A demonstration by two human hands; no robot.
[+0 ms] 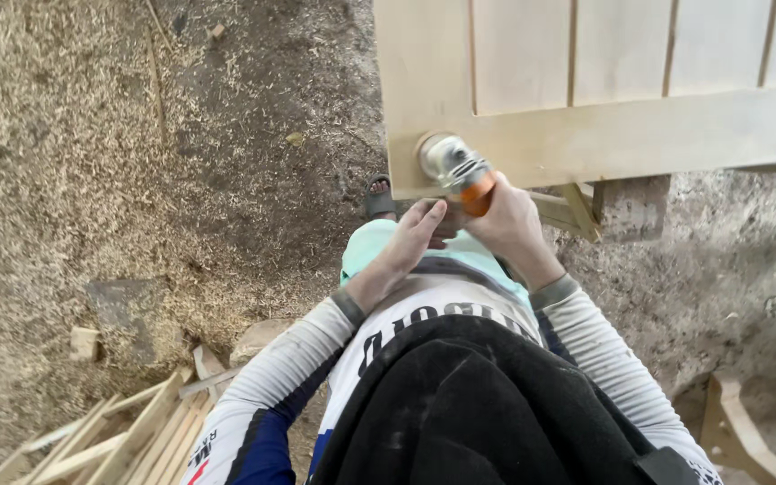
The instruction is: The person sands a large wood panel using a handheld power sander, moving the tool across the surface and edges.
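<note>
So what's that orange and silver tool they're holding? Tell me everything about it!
The power tool is a small hand-held grinder or sander with a silvery metal head and an orange body. Its round disc end presses on the lower left corner of a pale wooden panel. The right hand grips the orange body, and the left hand steadies it from below. Its back half is hidden by the hands. Whether it is running cannot be told.

Both hands on grinder

I count two hands, left and right, one orange-bodied grinder, one pale wooden door panel, one sandalled foot, and one heap of wood offcuts.
</note>
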